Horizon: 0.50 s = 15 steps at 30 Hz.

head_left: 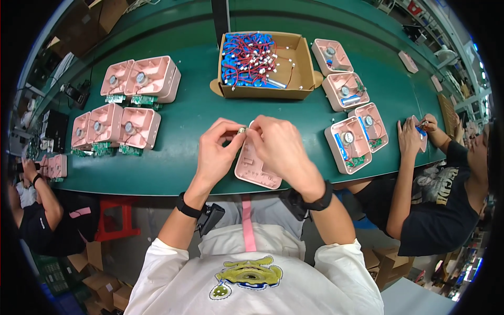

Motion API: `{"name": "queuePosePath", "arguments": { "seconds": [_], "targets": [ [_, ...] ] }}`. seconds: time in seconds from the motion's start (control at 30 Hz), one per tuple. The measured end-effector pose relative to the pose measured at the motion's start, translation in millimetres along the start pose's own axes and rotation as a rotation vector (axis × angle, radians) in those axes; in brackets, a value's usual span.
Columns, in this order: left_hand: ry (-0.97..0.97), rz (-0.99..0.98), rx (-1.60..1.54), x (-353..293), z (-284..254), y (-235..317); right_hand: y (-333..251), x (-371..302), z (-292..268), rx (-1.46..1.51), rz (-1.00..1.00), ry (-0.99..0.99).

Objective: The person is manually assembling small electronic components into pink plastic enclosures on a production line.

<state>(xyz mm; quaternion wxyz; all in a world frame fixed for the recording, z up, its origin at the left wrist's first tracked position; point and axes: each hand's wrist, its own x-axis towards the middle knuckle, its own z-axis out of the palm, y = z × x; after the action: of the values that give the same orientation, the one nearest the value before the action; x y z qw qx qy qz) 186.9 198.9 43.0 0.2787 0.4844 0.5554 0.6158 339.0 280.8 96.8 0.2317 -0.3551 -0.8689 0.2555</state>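
Observation:
My left hand [216,143] pinches a small pale piece [242,130] between thumb and forefinger; it is too small to tell its kind. Bent and closed, the fingers of my right hand [281,142] meet the left fingertips, and what they hold, if anything, is hidden. Below both hands lies a pink plastic cover [257,168] with rounded corners and small moulded posts, inner side up. My right hand hides part of its upper half.
Beyond my hands stands a cardboard box [294,95] of blue batteries with red and black leads. Pink housings with speakers stand at left [142,139] and right [349,157], some with green boards or batteries. A co-worker's hands [409,137] work at right; another person [39,184] sits at left.

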Motion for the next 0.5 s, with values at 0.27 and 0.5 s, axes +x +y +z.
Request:
{"name": "queuePosePath", "arguments": {
  "seconds": [0.27, 0.5],
  "targets": [
    [-0.021, -0.140, -0.166, -6, -1, -14, 62, 64, -108, -0.273, 0.011, 0.049],
    [-0.040, -0.158, -0.215, -10, -5, -14, 76, 70, -92, -0.200, -0.005, -0.007]
  ]
}}
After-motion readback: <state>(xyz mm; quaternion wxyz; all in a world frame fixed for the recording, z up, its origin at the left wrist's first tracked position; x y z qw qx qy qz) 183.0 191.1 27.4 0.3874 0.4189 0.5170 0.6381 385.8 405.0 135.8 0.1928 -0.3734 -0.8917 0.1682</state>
